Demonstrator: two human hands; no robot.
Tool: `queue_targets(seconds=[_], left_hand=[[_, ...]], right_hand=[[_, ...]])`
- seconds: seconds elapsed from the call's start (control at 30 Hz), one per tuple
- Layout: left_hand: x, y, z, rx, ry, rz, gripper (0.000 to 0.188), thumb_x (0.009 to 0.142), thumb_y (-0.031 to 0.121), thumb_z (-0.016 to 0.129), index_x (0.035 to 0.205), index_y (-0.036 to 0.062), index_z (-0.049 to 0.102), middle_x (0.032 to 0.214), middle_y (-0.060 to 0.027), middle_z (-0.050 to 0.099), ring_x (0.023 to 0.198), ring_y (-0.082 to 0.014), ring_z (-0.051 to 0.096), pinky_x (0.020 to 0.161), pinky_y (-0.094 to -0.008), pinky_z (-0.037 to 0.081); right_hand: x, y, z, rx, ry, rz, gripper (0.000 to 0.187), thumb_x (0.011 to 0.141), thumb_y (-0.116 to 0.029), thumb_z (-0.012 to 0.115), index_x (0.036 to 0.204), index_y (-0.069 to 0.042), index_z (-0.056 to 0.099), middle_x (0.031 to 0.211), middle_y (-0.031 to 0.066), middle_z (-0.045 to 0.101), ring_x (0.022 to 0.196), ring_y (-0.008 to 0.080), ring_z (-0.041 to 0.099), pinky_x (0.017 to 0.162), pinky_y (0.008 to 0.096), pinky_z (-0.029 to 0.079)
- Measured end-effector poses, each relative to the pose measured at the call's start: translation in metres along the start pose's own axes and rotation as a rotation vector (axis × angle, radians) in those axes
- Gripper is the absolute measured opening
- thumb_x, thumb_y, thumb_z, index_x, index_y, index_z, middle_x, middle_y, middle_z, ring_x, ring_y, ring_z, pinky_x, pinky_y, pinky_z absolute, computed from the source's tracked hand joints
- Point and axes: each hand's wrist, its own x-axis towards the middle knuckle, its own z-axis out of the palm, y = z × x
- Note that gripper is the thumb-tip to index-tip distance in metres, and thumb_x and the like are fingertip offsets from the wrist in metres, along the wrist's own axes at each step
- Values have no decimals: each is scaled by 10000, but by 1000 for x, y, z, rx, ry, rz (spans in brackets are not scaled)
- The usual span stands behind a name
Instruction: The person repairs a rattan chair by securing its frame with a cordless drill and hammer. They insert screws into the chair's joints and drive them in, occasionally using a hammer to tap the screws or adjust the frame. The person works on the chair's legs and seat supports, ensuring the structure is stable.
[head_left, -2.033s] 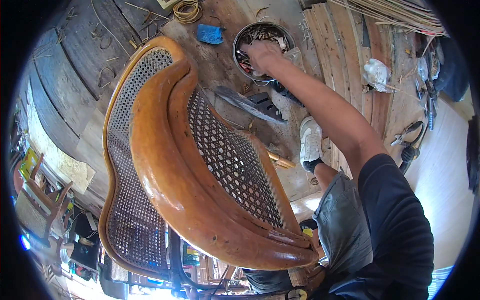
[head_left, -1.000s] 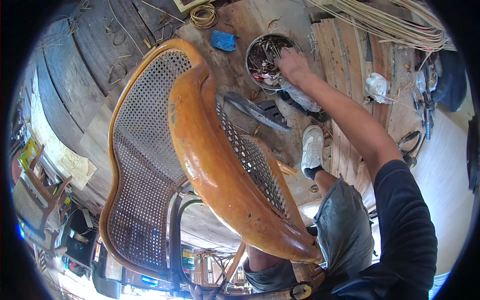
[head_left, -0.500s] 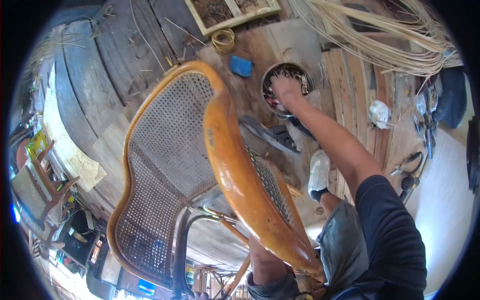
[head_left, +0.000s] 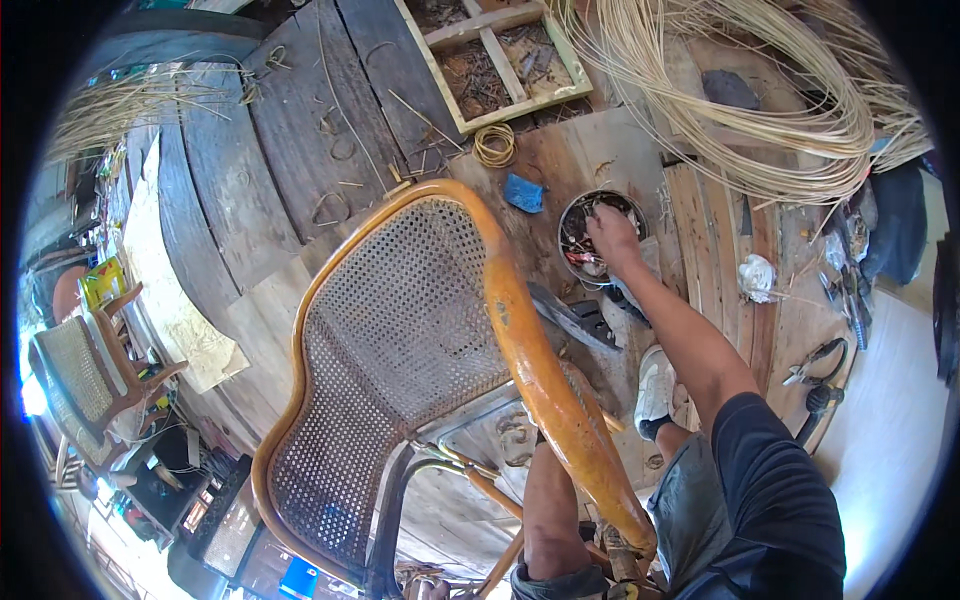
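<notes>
My right hand (head_left: 613,238) reaches into a round metal pot (head_left: 567,262) on the wooden floor. Its fingers are bunched together and point down among small mixed bits, some of them red. What they pinch, if anything, is hidden. Between my legs and to the left stands a chair with a glossy orange-brown rattan frame (head_left: 530,345) and a woven cane panel (head_left: 400,290), tilted toward me. My left hand does not show clearly anywhere.
Beyond the pot lie a blue piece (head_left: 523,193), a small yellow coil (head_left: 494,147) and a wooden frame (head_left: 465,123). A large bundle of cane strands (head_left: 850,140) spreads at upper right. Pliers (head_left: 797,374) lie at right; another chair (head_left: 75,375) stands far left.
My view has shifted, so the chair, pot and floor things appear lower and further right. Inside the pot, my right hand has moved toward its right side, uncovering more of the red bits.
</notes>
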Motion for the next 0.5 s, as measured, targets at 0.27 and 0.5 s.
queue_targets(seconds=[0.27, 0.5], left_hand=[[-5, -2, -21, 17, -11, -9, 161, 840, 115, 550, 824, -41, 588, 1048, -231, 562, 1073, -369, 500, 928, -493, 405], [-12, -9, -28, 30, -37, -28, 175, 866, 138, 533, 839, -29, 581, 1045, -239, 561, 1090, -365, 494, 933, -481, 403]], right_hand=[[-11, 3, -27, 1093, -252, 351, 107, 908, -151, 493, 902, -53, 536, 826, 56, 613, 646, 112, 601, 522, 241, 444], [-17, 13, -25, 1238, -366, 376, 84, 934, -149, 481, 936, -83, 533, 856, 33, 600, 681, 111, 580, 551, 239, 444]])
